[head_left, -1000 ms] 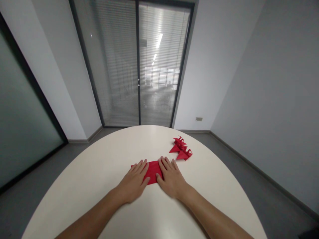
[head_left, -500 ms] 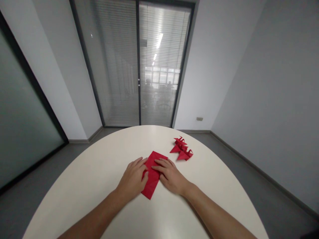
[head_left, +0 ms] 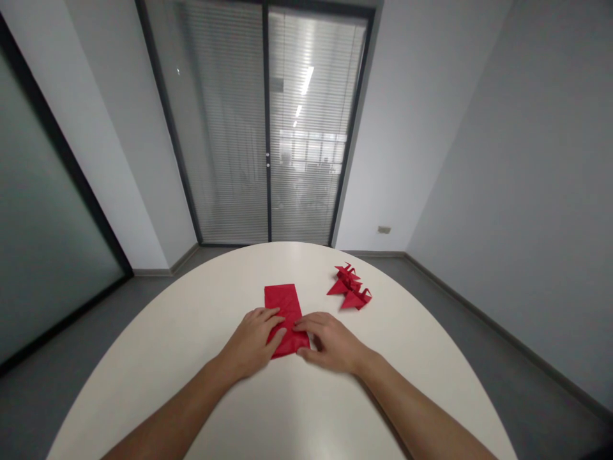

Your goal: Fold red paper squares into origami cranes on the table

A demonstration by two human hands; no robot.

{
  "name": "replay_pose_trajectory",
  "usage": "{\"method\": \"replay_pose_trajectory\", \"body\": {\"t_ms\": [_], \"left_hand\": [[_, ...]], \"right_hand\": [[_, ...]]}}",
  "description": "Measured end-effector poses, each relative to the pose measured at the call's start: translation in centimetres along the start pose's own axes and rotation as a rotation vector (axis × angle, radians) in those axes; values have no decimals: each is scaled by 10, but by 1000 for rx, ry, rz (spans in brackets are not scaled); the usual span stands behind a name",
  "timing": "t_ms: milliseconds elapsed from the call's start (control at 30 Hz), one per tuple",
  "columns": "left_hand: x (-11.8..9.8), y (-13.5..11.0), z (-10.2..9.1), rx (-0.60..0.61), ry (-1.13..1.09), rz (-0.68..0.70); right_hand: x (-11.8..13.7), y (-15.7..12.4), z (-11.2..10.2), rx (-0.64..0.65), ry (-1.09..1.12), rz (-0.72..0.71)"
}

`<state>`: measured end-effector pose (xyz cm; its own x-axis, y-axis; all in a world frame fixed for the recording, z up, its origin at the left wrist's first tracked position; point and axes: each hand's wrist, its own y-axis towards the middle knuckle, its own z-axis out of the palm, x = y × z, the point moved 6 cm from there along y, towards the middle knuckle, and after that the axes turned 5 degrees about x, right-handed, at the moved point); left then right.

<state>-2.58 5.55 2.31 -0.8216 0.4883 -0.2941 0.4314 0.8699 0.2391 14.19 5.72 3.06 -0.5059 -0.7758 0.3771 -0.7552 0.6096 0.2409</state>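
A red paper point(head_left: 281, 299), folded into a long rectangle, lies on the white round table point(head_left: 191, 332) with its length pointing away from me. My left hand point(head_left: 252, 340) rests on its near left part, fingers bent on top and thumb on the sheet. My right hand point(head_left: 331, 343) holds the near right corner, fingers over the sheet and thumb at its near edge. The near end of the paper is hidden under both hands.
A small heap of folded red paper figures point(head_left: 349, 291) lies on the table, to the right of and beyond my right hand. The table's curved far edge is close behind them. Beyond it are a grey floor and a glass door with blinds point(head_left: 268, 128).
The red paper has turned on the table from lying crosswise to pointing away from me. My hands went from lying flat on it to gripping its near end.
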Motion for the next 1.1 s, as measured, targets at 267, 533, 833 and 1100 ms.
{"method": "replay_pose_trajectory", "body": {"t_ms": [267, 533, 833, 1100], "left_hand": [[-4, -9, -8, 58, -77, 85], [11, -4, -5, 53, -156, -30], [5, -4, -12, 22, -226, -88], [13, -2, -4, -40, -397, -118]], "right_hand": [[4, -1, -10, -5, -143, 82], [1, -4, -14, -38, -77, 91], [-10, -1, -7, -55, -54, 214], [-22, -2, -7, -156, 142, 301]]}}
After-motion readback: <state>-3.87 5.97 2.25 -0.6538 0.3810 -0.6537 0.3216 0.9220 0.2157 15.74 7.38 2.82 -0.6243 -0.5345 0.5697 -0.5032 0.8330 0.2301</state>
